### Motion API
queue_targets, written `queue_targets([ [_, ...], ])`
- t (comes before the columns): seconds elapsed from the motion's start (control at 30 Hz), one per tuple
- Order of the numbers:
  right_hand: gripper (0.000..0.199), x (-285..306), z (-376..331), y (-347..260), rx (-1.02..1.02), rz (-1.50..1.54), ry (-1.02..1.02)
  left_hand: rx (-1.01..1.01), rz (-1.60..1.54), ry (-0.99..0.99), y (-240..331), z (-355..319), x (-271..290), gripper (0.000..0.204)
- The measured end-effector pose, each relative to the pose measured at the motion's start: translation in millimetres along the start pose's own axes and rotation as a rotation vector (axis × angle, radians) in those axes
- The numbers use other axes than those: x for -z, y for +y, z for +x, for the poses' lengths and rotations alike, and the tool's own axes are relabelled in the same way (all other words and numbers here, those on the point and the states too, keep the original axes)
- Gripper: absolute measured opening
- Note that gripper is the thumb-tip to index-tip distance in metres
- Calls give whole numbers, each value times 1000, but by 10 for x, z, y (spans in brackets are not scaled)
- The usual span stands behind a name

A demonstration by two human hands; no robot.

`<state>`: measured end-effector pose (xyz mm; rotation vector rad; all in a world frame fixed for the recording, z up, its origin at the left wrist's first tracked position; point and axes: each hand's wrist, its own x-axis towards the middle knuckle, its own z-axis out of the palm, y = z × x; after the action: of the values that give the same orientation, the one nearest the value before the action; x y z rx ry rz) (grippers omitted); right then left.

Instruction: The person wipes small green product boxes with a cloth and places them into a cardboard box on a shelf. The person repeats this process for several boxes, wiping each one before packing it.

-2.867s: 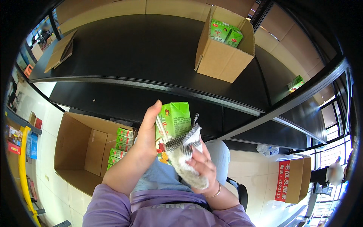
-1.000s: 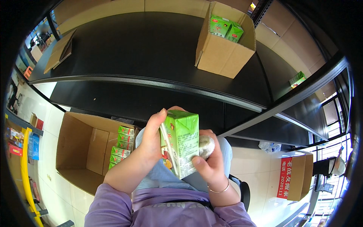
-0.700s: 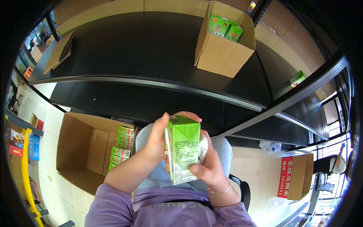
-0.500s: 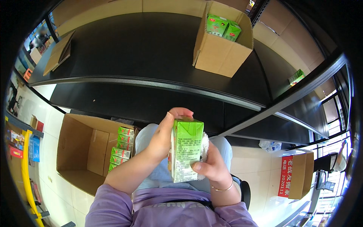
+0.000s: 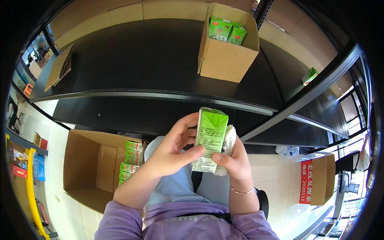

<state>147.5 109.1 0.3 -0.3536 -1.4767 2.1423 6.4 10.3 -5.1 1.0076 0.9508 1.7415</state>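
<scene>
Where two bare hands meet above the lap, one green-and-white rectangular paperboard carton (image 5: pixel 211 138), held in the air before the black shelf (image 5: pixel 136 56), its top leaning slightly to the right.

Left hand (image 5: pixel 176 148): fingers half curled and spread along the carton's left side, thumb tip on its front face, palm standing off; whether it presses cannot be told.

Right hand (image 5: pixel 237 163): closed round the lower right side, thumb on the front, fingers hidden behind; one white fluffy cloth with a dark patterned patch (image 5: pixel 229 138) bunched between palm and carton.

Risks, as judged:
- Slipping: the soft cloth lies inside the right grip; should it slide on the smooth side while the left hand bears little, the carton could drop to the lap or floor.
- Denting: a hard squeeze by the thumbs could crease the paperboard walls.
- Knocking: the metal shelf edge lies near the carton's top; a careless lift could strike a corner.

Nearby: one large brown cardboard box (image 5: pixel 82 172), left, with small green-and-white cartons (image 5: pixel 133 155) along its right side; one smaller brown cardboard box (image 5: pixel 227 64) on the shelf, green cartons (image 5: pixel 219 30) inside.
</scene>
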Motion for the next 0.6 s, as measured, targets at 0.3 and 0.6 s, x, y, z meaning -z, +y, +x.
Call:
queue_targets([
  [0.3, 50, 28, 10, 33, 5, 35, 21, -11, -47, 31, 0, -1, -35, 65],
  [0.6, 48, 44, 22, 41, -5, 18, 38, -18, -55, 35, -32, 3, -30, 65],
])
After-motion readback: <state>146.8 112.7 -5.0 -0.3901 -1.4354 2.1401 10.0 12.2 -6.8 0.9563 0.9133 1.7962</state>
